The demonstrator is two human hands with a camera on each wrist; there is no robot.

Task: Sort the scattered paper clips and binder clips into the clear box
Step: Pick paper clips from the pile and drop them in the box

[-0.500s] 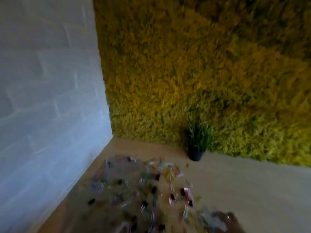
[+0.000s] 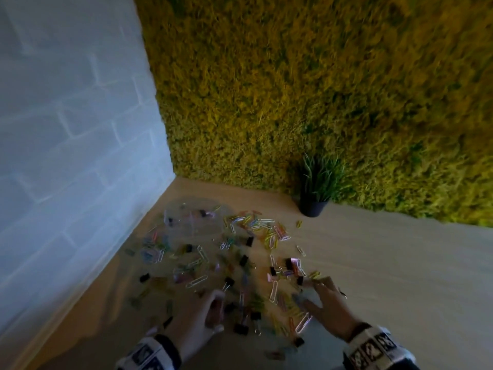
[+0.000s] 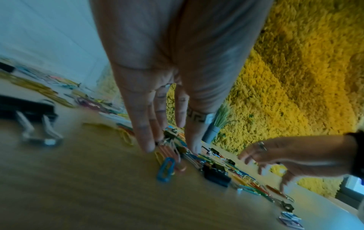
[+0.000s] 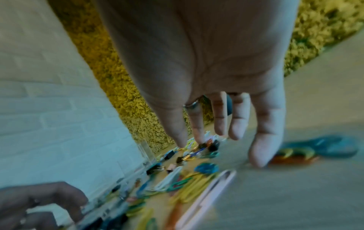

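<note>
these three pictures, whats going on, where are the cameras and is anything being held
No machine here: a person wears three cameras. The head view looks down at both hands; each wrist view looks along one hand at its fingers. On the wooden table lie scattered coloured paper clips and black binder clips, with a clear box near the white brick wall and a small potted plant behind. The left hand and right hand reach into the pile with spread fingers. Neither plainly holds anything; the pictures are blurred.
</note>
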